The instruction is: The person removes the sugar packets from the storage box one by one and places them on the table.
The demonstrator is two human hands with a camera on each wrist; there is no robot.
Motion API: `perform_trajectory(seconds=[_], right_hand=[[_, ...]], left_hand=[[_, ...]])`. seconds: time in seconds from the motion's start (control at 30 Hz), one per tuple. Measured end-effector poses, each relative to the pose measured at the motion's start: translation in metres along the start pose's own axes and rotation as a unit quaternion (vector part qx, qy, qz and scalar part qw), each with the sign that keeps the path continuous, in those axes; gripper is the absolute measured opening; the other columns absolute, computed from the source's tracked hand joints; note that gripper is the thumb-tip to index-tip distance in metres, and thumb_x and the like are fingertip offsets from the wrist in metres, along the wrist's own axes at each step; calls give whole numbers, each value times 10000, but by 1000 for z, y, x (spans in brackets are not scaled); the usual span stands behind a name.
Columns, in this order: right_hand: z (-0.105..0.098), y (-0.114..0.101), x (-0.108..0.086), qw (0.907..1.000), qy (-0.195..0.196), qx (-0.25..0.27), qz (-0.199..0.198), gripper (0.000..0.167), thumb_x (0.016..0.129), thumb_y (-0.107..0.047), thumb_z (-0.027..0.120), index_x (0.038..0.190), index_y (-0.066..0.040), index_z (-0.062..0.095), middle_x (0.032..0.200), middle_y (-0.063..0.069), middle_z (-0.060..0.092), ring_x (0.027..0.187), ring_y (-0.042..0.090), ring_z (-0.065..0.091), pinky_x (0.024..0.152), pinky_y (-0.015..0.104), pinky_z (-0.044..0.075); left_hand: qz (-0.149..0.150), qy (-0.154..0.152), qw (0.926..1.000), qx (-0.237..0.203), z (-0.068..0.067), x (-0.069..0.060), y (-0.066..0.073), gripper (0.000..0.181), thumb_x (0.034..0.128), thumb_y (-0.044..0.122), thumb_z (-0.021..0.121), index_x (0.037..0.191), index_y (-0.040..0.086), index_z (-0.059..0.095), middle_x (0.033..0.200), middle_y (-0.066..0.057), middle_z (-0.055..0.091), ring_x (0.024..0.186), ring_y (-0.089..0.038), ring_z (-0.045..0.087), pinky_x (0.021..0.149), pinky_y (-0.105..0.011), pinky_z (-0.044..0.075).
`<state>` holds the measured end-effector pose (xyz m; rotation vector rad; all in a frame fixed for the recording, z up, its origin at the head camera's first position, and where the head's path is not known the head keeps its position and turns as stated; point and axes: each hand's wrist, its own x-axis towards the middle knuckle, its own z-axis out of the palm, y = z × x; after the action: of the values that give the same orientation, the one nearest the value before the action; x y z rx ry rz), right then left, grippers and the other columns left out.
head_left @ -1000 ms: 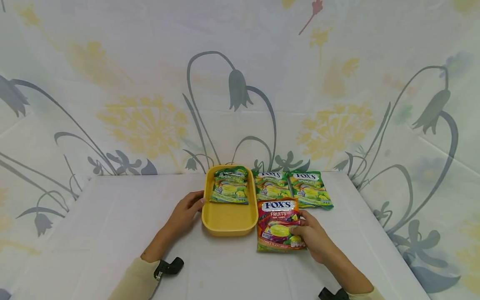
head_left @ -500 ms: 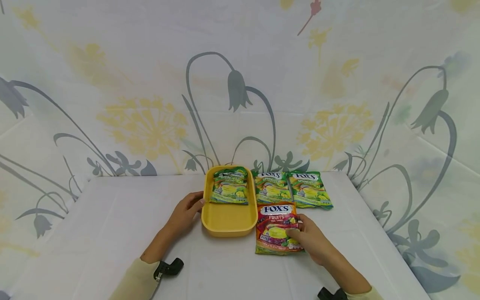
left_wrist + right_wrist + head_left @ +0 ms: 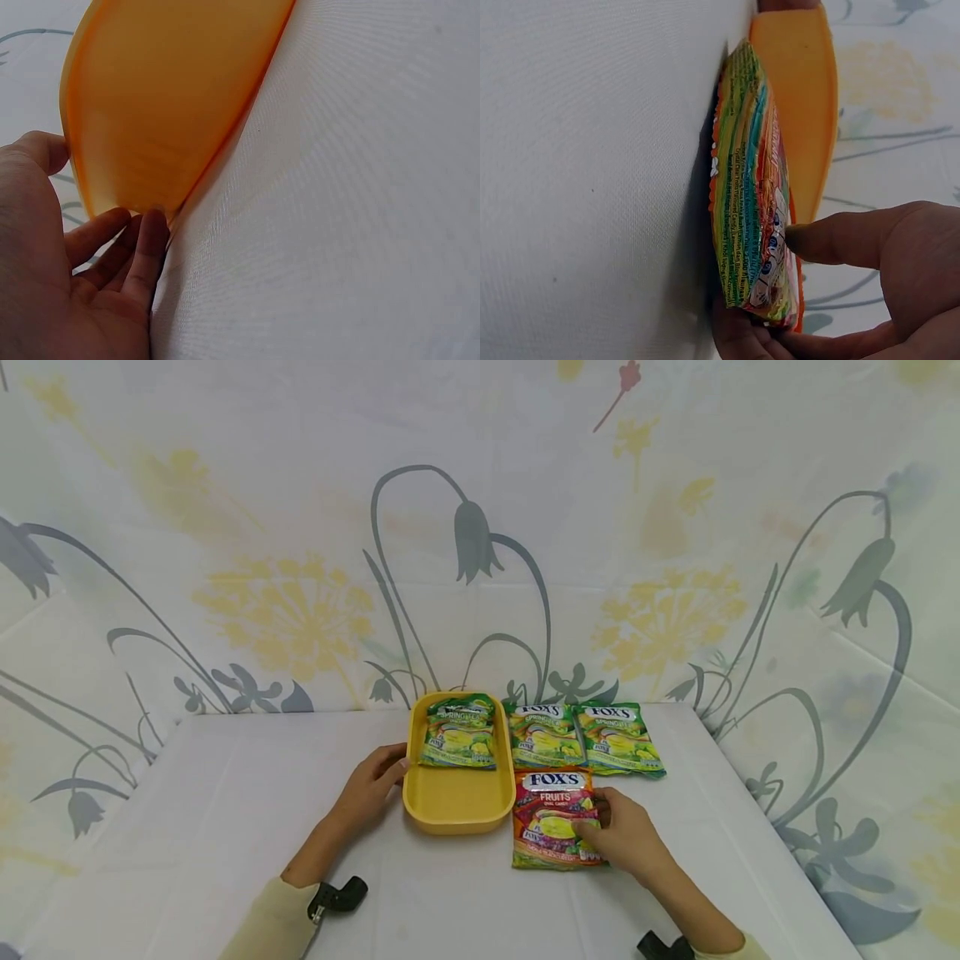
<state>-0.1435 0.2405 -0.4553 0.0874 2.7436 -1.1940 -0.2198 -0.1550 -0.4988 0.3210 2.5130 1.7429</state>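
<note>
A yellow plastic tray (image 3: 459,802) stands at the middle of the table, with a green candy bag (image 3: 459,733) lying in its far half. My left hand (image 3: 372,785) touches the tray's left side; in the left wrist view its thumb meets the rim and the fingertips rest against the outer wall. Just right of the tray, my right hand (image 3: 630,833) holds a red Fox's Fruits candy bag (image 3: 553,827) by its right edge. The right wrist view has the thumb on the bag's front and fingers at its underside, partly hidden, with the bag close to the table.
Two green Fox's Spring Tea candy bags, a left one (image 3: 545,737) and a right one (image 3: 621,741), lie side by side behind the red bag. A white cloth (image 3: 225,827) covers the table. Behind it hangs a flower-patterned curtain (image 3: 315,510).
The red candy bag has come slightly nearer to me and lower with my right hand, uncovering more of the green bags' lower edges. My left hand and the tray have stayed in place.
</note>
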Motion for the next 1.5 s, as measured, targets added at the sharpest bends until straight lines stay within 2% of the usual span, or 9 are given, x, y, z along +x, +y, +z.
perform_trajectory(seconds=[0.17, 0.3, 0.57, 0.8, 1.03, 1.17, 1.5], right_hand=[[-2, -2, 0, 9982, 245, -440, -315, 548, 958, -210, 774, 1367, 102, 585, 1105, 120, 718, 972, 208, 690, 835, 421, 621], [-5, -5, -3, 9966, 426, -548, -434, 482, 963, -183, 758, 1335, 84, 609, 1054, 97, 690, 941, 198, 675, 840, 424, 619], [-2, -14, -9, 9913, 845, -630, -793, 387, 970, -144, 745, 1287, 52, 640, 1120, 142, 639, 958, 235, 628, 862, 406, 587], [0, -21, -9, 9881, 1043, -435, -1047, 365, 976, -117, 742, 1288, 47, 646, 1122, 123, 666, 967, 207, 648, 867, 375, 603], [4, -33, -7, 9847, 1164, -217, -1277, 400, 977, -119, 744, 1327, 41, 634, 1112, 108, 687, 993, 208, 664, 889, 376, 615], [8, -43, -5, 9845, 1104, -82, -1357, 432, 976, -120, 742, 1360, 36, 621, 1180, 134, 698, 1034, 233, 684, 923, 414, 614], [14, -63, 1, 9837, 867, 447, -1508, 485, 1009, -129, 718, 1452, 0, 571, 1318, 169, 693, 1172, 290, 701, 1003, 448, 588]], left_hand=[[-10, 30, 10000, 93, -1, 2, 0, 521, 1124, 327, 538, 1528, 0, 504, 1527, -195, 558, 1214, -300, 650, 1015, -385, 570], [-36, 34, 9999, 118, 0, 2, 0, 522, 1124, 322, 539, 1530, -2, 500, 1528, -193, 558, 1225, -297, 647, 1017, -379, 572], [-28, 81, 9997, 232, -1, -2, 0, 510, 1125, 315, 538, 1530, 6, 508, 1517, -184, 571, 1177, -271, 663, 997, -346, 577], [63, 71, 9995, 294, -2, 0, -3, 512, 1126, 325, 535, 1523, 3, 513, 1507, -187, 576, 1160, -266, 664, 1003, -363, 573], [-25, 89, 9993, 359, 0, 1, -4, 513, 1125, 324, 534, 1528, 7, 511, 1511, -181, 573, 1164, -269, 665, 998, -351, 576], [-108, 98, 9994, 308, 0, 0, -3, 509, 1122, 331, 541, 1527, 24, 517, 1516, -165, 573, 1157, -256, 666, 998, -335, 573], [-34, 96, 9998, 181, 1, 0, 0, 508, 1125, 326, 538, 1521, 9, 519, 1516, -185, 570, 1167, -274, 667, 1016, -409, 576]])
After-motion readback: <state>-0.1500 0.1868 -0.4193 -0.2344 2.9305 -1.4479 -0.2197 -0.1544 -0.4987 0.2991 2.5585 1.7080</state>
